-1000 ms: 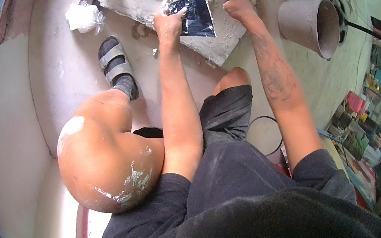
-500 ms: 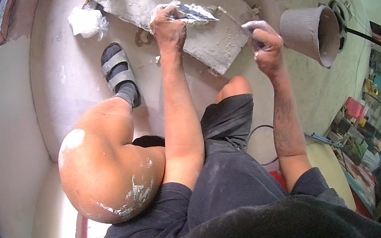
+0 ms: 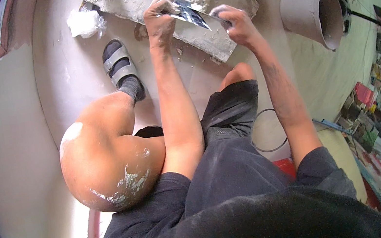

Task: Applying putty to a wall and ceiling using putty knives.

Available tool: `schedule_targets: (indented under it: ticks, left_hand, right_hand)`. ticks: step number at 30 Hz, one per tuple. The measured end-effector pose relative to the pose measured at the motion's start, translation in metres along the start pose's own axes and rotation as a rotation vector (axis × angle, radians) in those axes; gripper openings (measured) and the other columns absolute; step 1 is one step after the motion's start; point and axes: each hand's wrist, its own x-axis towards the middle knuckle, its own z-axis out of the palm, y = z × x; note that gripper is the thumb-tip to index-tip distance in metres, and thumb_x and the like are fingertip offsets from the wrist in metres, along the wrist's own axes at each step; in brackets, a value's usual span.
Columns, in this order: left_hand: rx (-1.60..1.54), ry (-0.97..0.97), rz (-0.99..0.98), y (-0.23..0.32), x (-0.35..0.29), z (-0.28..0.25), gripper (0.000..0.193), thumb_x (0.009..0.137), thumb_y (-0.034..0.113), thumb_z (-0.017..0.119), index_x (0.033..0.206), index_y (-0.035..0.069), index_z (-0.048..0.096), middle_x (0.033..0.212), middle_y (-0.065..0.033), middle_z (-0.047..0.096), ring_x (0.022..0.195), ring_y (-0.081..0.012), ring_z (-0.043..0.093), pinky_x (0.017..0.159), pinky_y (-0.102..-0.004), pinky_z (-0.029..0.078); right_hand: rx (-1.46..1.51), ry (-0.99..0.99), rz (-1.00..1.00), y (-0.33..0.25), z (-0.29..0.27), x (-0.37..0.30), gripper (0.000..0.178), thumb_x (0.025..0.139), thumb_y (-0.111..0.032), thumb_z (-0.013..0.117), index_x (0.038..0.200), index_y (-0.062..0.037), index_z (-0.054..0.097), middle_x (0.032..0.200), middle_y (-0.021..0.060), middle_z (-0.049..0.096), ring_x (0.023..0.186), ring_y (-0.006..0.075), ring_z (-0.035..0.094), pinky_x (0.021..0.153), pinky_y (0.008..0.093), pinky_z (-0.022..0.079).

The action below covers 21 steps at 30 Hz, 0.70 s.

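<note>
My left hand (image 3: pixel 159 25) is closed around a wide putty knife (image 3: pixel 194 18), whose dark blade points right and toward me. Pale putty (image 3: pixel 200 2) clings along the far side of that blade, and some smears my left fingers. My right hand (image 3: pixel 237 24) grips the handle of a scraper, mostly hidden by the fingers. Its thin edge reaches left to the putty knife; whether the two touch I cannot tell. Below both hands lies a flat, putty-crusted board (image 3: pixel 212 47), with crumbs scattered about its near edge.
A grey bucket (image 3: pixel 300 14) lies tipped at the right, beside a dark round base with a pole. A white plastic bag (image 3: pixel 83 23) sits left of the board, near my sandalled foot (image 3: pixel 119 63). A thin cable loop (image 3: pixel 272 150) rests by my right leg. Clutter fills the far right.
My right hand has moved left with the scraper, close to the putty knife. The putty knife has tilted, showing more of its dark blade face.
</note>
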Motion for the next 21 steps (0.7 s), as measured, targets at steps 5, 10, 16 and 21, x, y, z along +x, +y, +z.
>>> schedule_targets:
  ticks: [5,10,16,21]
  left_hand:
    - [-0.146,0.034,-0.082,-0.004,-0.002,-0.006,0.017,0.059,-0.014,0.049,0.064,-0.001,0.058,0.075,-0.0024,0.061,0.069,-0.0099,0.053,0.067,-0.0204,0.041]
    - [-0.357,0.25,-0.209,0.0,-0.004,-0.015,0.025,0.059,-0.018,0.04,0.065,-0.003,0.059,0.07,-0.0076,0.061,0.066,-0.0141,0.058,0.066,-0.0262,0.049]
    - [-0.369,0.562,-0.282,-0.032,-0.005,-0.023,0.022,0.059,-0.018,0.059,0.072,0.0,0.056,0.072,-0.0068,0.061,0.062,-0.0131,0.057,0.061,-0.0278,0.051]
    - [-0.507,0.652,-0.409,-0.017,-0.006,0.0,0.029,0.058,-0.015,0.071,0.077,0.0,0.054,0.072,-0.0045,0.059,0.06,-0.0135,0.056,0.055,-0.0275,0.049]
  right_hand:
    - [-0.052,0.01,0.051,0.063,0.022,0.041,0.026,0.059,0.008,0.049,0.082,0.0019,0.058,0.088,0.0151,0.06,0.082,0.0292,0.058,0.072,0.0313,0.045]
    - [-0.021,0.034,0.246,0.071,0.026,0.044,0.029,0.06,0.004,0.052,0.086,-0.0004,0.062,0.085,0.0149,0.061,0.082,0.0311,0.06,0.073,0.0337,0.046]
    - [-0.115,0.264,0.216,0.059,0.035,0.039,0.023,0.062,0.002,0.056,0.084,-0.0001,0.061,0.081,0.015,0.061,0.077,0.0297,0.06,0.069,0.0322,0.046]
    - [-0.032,0.41,0.447,0.011,0.034,0.011,0.017,0.064,-0.001,0.061,0.08,-0.0024,0.056,0.079,0.0148,0.058,0.076,0.031,0.059,0.067,0.0365,0.047]
